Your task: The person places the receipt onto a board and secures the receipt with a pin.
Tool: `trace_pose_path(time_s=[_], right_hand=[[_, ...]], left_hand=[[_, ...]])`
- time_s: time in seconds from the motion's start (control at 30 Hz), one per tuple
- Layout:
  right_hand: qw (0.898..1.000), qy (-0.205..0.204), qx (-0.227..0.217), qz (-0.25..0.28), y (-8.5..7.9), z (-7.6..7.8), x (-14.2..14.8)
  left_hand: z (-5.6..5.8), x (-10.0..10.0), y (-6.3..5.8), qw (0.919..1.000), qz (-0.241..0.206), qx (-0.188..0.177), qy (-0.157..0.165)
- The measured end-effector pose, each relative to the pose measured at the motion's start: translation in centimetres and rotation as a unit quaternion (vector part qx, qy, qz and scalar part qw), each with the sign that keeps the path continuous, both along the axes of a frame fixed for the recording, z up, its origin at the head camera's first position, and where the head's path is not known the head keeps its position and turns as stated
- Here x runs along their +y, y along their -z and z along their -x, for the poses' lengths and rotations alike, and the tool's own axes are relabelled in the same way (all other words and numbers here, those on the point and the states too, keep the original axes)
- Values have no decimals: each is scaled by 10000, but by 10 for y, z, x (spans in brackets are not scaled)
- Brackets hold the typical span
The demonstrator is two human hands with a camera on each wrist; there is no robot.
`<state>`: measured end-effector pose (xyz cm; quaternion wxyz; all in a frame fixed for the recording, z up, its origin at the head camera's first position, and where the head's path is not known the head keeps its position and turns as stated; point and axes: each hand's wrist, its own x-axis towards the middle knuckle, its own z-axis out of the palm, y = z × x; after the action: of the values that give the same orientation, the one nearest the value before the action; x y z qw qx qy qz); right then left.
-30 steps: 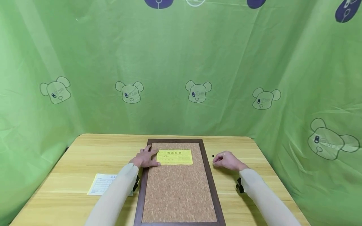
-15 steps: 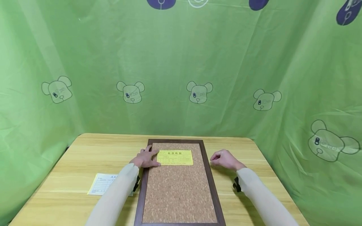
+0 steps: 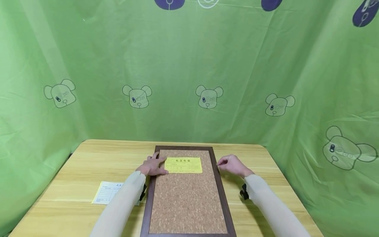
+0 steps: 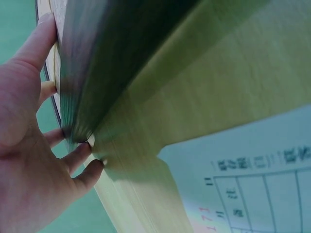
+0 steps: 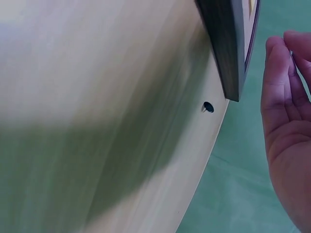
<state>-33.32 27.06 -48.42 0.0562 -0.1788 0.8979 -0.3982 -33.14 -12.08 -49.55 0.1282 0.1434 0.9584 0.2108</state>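
A yellow receipt slip (image 3: 183, 165) lies near the far end of a dark-framed corkboard (image 3: 186, 204). My left hand (image 3: 153, 165) rests over the board's left frame with fingers spread, its thumb and index finger at the slip's left edge. Straight fingers show in the left wrist view. Close by the right frame, my right hand (image 3: 233, 165) has thumb and index fingertips pinched together; I cannot tell whether a small thing is between them. On the table beside the board, the right wrist view shows a dark-headed thumbtack (image 5: 208, 107), hidden in the head view.
A white printed form (image 3: 107, 192) lies on the wooden table (image 3: 71, 217) left of the board, partly behind the left sleeve. A green curtain (image 3: 177, 125) with bear prints hangs behind the table and at both sides.
My right hand has moved left to the board's right frame, covering the spot where a small black dot showed on the table. My left hand stays in place on the board.
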Motion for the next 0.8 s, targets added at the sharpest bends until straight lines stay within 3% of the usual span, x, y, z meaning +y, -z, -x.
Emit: trace_pose_path(time_s=[0.23,0.43,0.8], right_hand=[[9999,70,48,-54,-5,3,-14],[9997,-225,65,105,-17,-2,-32],[9998,-131,92,72,-5,13,-62]], left_hand=[[0,1,-1,10000,-24,18,3],[0,1,0,10000,-28,17,-33],[-1,1,0,10000,-17,-4,-85]])
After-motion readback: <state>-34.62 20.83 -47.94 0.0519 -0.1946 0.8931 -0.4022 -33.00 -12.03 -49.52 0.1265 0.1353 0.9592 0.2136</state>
